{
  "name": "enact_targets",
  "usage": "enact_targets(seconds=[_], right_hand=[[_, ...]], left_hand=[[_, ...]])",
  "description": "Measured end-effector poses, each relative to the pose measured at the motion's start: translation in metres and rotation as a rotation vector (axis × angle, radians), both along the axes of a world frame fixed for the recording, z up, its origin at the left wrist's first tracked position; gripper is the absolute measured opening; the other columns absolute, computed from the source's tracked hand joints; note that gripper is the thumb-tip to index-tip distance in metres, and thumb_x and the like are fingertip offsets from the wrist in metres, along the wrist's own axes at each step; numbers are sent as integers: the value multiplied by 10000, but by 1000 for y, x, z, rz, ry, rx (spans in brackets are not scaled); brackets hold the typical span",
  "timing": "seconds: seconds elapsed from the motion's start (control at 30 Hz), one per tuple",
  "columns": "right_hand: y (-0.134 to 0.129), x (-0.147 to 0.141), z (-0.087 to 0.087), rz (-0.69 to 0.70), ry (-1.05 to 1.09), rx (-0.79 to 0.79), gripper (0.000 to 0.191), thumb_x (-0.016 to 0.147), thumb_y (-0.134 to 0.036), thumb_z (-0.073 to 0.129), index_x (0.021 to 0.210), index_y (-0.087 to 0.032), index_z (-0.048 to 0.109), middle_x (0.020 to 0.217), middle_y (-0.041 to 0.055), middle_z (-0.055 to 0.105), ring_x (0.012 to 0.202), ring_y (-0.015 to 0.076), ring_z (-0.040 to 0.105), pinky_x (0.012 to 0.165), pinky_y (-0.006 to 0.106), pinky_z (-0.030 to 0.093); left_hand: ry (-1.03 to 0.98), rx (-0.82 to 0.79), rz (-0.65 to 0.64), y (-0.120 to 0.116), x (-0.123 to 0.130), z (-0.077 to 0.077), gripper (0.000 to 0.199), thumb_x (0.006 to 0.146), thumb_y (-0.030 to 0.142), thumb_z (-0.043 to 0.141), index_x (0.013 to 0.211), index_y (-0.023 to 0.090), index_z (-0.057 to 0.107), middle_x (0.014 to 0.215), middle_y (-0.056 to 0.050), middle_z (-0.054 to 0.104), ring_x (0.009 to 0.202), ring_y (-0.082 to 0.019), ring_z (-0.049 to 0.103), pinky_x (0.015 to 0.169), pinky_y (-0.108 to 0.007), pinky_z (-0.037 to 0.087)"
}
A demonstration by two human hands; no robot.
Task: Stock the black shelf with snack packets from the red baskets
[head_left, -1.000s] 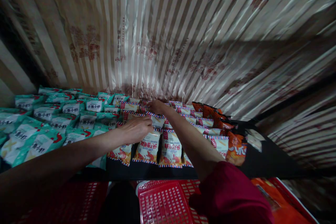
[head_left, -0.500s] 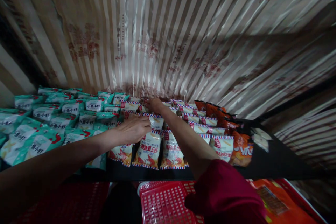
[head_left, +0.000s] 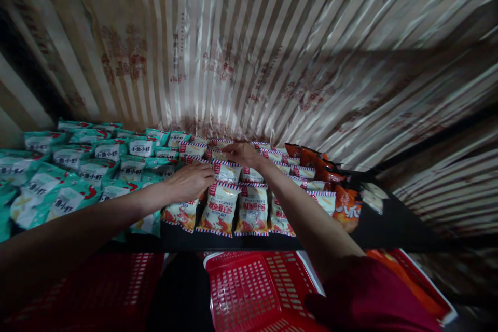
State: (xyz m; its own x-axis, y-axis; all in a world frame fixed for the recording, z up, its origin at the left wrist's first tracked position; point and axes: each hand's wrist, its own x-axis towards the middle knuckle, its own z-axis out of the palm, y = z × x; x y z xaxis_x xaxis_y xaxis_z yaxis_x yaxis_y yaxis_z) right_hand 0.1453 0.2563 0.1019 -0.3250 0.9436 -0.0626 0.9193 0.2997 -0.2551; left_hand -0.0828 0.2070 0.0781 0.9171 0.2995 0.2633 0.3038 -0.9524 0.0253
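Note:
White snack bags (head_left: 221,210) with red-and-blue striped edges stand in rows on a black shelf. My left hand (head_left: 190,181) is over the left front rows. Its bent fingers close at the upper corner of one of these bags, and its fingertips are partly hidden. Farther back, my right hand (head_left: 244,153) reaches across the rows from the right. Its fingers point left and lie together on the top of a white snack bag (head_left: 218,154) in a rear row; the thumb's grip is hard to see.
Teal snack bags (head_left: 107,151) fill the left side in rows. Orange bags (head_left: 346,207) stand at the right end, beside a pale flat packet (head_left: 373,197). Red plastic baskets (head_left: 249,290) sit below the shelf edge (head_left: 233,243). A striped sheet (head_left: 233,52) hangs behind.
My left hand has shifted slightly left and up. My right hand has drawn a little to the right, showing more of its fingers. The view has tilted slightly, revealing more of the red basket.

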Motion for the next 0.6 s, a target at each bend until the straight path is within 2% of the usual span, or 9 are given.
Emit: enact_targets(seconds=[0.07,0.17,0.3,0.43,0.6], right_hand=[[-11,5,4,46,5,-92,344,842,-384,530,1122,-215,639,1052,34,683,898,167,629,759,242,441],[-23,7,7,89,7,-151,316,830,-387,542,1077,-228,659,964,4,697,851,161,623,730,239,425],[-28,5,6,54,26,-165,267,811,-374,569,1009,-239,688,869,-24,699,806,152,614,698,229,403],[-27,1,-1,14,-24,-122,211,801,-332,582,931,-219,704,811,-25,692,765,138,611,662,214,384],[-30,-10,-9,-43,-152,-27,193,822,-323,560,919,-219,690,853,0,702,771,137,623,638,207,382]], left_hand=[[-5,3,4,-2,-3,0,190,848,116,441,888,142,624,950,-81,627,987,-190,525,878,-357,433],[-6,3,40,-8,-7,1,199,856,121,430,912,144,619,946,-83,621,958,-189,531,853,-354,439],[34,-4,23,-28,-14,-1,219,883,143,403,1001,154,587,1045,-87,616,1015,-198,528,882,-359,414],[45,-16,-67,-60,-18,-17,254,886,158,412,1084,186,569,1177,-73,597,1144,-196,492,958,-339,366],[100,9,-145,-89,-13,-33,308,897,162,395,1163,168,551,1277,-91,552,1248,-194,428,1024,-337,317]])
